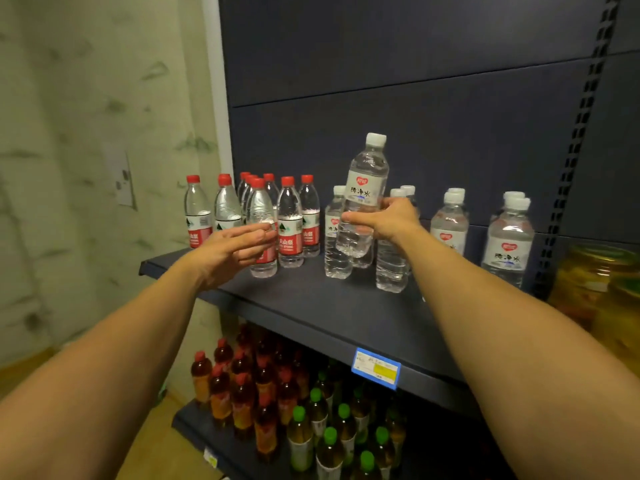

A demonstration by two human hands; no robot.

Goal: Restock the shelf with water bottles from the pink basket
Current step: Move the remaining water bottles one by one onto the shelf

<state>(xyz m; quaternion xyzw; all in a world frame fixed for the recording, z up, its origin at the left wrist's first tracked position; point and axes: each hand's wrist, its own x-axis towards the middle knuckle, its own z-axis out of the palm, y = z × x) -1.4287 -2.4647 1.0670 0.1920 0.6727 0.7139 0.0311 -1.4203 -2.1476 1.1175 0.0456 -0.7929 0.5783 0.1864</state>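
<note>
My right hand [388, 220] is shut on a clear white-capped water bottle [365, 181], held upright above the dark blue shelf [311, 306], over other white-capped bottles [450, 226]. My left hand [235, 251] reaches forward with fingers apart, just in front of a red-capped, red-labelled bottle [262, 209]. It holds nothing. Several more red-capped bottles [290, 220] stand in a cluster at the shelf's left end. The pink basket is not in view.
A blue and yellow price tag [375, 368] sits on the shelf's front edge. On the shelf below stand red-capped tea bottles [242, 386] and green-capped bottles [329, 441]. Yellowish jars [595, 282] stand at right. A marbled wall [86, 168] is at left.
</note>
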